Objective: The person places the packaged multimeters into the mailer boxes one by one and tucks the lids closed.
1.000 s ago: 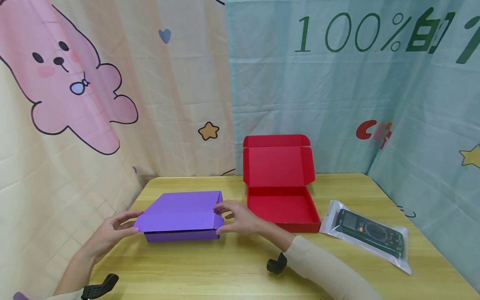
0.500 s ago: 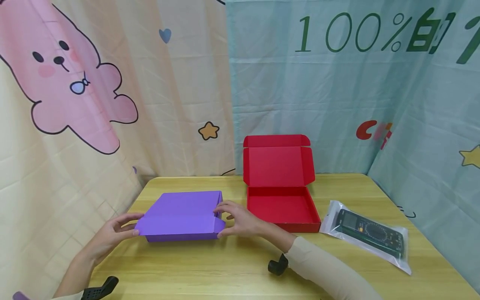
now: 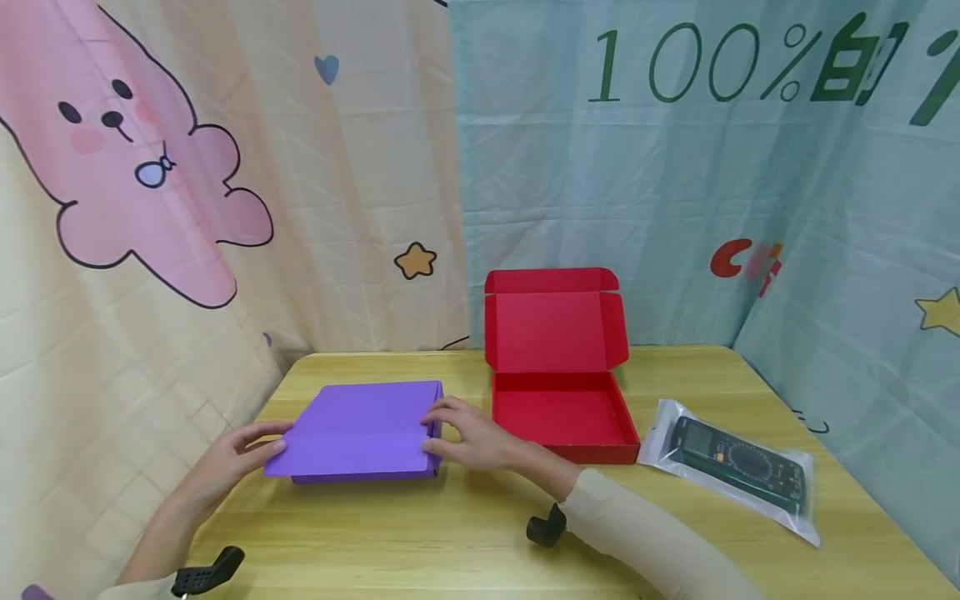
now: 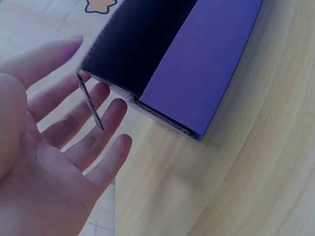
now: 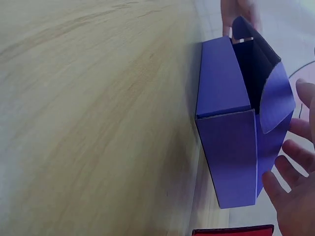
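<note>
A purple cardboard box [image 3: 363, 408] sits on the left of the table, its lid lowered but with the front flap sticking out towards me. My left hand [image 3: 225, 467] touches the lid's front left corner, its fingers loosely extended beside a hanging side flap [image 4: 91, 101]. At the opposite corner is my right hand [image 3: 472, 437], with relaxed fingers close to the right side flap [image 5: 276, 98]. Between lid and front wall, a dark gap [image 4: 138, 44] shows in the left wrist view. Neither hand visibly grips the box.
A red box [image 3: 566, 454] stands with its lid raised, just right of the purple one. Farther right lies a multimeter [image 3: 738, 462] in a clear plastic bag. Printed curtains [image 3: 360, 183] hang behind the wooden table [image 3: 390, 542].
The purple lid's front flap has come down and forward, hiding the front gap in the head view. Its right side flap has folded down out of sight there, and my right fingers moved slightly left.
</note>
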`<state>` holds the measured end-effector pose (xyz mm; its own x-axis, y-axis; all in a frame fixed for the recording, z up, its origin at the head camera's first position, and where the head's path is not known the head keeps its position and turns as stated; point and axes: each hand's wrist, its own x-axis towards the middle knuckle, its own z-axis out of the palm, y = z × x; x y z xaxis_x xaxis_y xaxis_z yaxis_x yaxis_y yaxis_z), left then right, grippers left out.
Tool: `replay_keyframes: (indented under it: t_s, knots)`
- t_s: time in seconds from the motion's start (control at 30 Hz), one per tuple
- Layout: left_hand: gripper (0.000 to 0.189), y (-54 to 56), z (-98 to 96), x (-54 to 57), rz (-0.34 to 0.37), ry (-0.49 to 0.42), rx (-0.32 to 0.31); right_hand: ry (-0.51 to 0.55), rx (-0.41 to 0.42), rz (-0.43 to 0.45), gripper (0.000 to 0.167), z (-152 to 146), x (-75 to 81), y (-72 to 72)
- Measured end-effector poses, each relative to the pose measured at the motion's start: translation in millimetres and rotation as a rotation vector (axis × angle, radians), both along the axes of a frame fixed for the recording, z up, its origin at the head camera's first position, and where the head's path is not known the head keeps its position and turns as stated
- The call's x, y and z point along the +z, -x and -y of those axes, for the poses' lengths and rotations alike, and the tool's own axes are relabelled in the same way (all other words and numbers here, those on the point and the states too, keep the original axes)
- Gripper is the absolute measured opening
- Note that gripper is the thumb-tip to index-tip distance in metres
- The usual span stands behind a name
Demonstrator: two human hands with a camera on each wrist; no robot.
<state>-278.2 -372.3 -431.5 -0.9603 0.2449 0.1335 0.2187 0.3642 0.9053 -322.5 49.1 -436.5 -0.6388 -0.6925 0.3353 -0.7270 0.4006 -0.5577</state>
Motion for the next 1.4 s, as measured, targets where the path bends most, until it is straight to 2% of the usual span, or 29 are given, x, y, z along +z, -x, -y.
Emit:
replay_keyframes:
  t_s: [0.23, 0.37, 0.77, 1.03, 1.4]
  knots:
    - [0.044, 3.4, -4.4, 1.9, 0.003, 0.061, 0.015, -0.046, 0.002, -0.081, 0.031, 8.8, 0.9, 5.8]
    - [0.044, 4.8, -4.8, 1.5, -0.007, 0.093, 0.027, -0.064, 0.003, -0.086, 0.028, 10.2, 0.5, 7.9]
    - [0.043, 6.4, -4.4, -4.3, 0.011, 0.081, 0.033, -0.117, 0.006, -0.092, 0.030, 11.3, -2.5, 11.2]
    - [0.039, 7.6, -4.4, -6.6, -0.026, 0.089, 0.016, -0.171, -0.007, -0.087, 0.033, 12.1, -2.8, 10.0]
    - [0.034, 9.8, -4.0, -13.0, -0.060, 0.110, 0.033, -0.214, -0.004, -0.090, 0.033, 13.8, -4.2, 9.2]
